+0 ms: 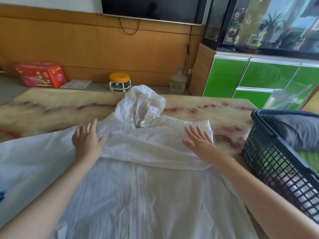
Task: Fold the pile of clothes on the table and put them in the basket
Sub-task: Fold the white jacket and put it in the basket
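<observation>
A white hooded garment (141, 183) lies spread over the marbled table (51, 107), its hood (139, 104) bunched up at the far side. One sleeve is folded across the chest. My left hand (86, 138) rests on the left shoulder area, fingers straight and thumb against the fold. My right hand (200, 140) presses flat on the folded sleeve's right end, fingers spread. A dark plastic basket (259, 152) stands at the table's right edge, with folded grey and green clothes inside.
A clear lidded cup (281, 99) stands behind the basket. Beyond the table sit a yellow stool (119, 81), a water bottle (178, 81), a red box (40, 75) and a green cabinet (259, 78) under an aquarium.
</observation>
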Action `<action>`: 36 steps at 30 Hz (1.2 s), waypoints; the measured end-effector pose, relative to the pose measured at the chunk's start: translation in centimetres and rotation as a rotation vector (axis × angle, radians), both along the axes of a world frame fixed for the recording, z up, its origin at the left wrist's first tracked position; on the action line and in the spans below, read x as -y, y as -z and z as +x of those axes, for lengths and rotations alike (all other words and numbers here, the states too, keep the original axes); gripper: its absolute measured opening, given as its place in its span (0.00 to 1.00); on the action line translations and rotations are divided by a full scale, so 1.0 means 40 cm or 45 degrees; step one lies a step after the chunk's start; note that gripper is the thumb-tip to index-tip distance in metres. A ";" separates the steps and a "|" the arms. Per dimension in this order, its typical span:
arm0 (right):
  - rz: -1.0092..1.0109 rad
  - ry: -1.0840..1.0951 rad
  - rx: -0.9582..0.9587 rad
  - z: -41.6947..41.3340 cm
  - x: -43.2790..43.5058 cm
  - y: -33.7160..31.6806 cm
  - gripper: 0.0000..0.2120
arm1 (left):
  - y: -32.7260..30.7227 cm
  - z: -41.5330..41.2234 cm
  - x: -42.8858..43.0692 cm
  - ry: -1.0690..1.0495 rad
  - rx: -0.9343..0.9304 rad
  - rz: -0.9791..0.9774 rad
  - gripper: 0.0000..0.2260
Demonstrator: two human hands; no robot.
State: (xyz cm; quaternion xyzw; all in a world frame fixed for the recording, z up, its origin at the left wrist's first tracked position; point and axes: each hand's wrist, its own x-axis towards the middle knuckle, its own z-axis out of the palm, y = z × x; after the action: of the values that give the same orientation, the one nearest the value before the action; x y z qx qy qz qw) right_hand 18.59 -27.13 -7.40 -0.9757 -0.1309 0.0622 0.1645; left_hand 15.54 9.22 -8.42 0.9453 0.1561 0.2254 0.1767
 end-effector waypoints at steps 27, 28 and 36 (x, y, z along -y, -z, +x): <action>0.141 -0.448 -0.181 -0.201 -0.543 -0.086 0.26 | -0.128 -0.288 -0.417 -0.354 -0.282 -0.121 0.19; 0.178 -0.483 -0.222 -0.225 -0.583 -0.093 0.25 | -0.133 -0.313 -0.465 -0.430 -0.363 -0.122 0.20; 0.385 -0.511 -0.254 -0.303 -0.717 -0.098 0.16 | -0.068 -0.386 -0.655 -0.609 -0.641 -0.451 0.25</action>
State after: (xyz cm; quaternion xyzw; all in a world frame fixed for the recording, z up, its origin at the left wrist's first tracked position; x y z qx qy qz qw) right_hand 6.45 1.54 -3.48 -0.8837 -0.3127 0.1690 0.3046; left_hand 0.08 35.42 -5.68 0.8628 0.4470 -0.0094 0.2360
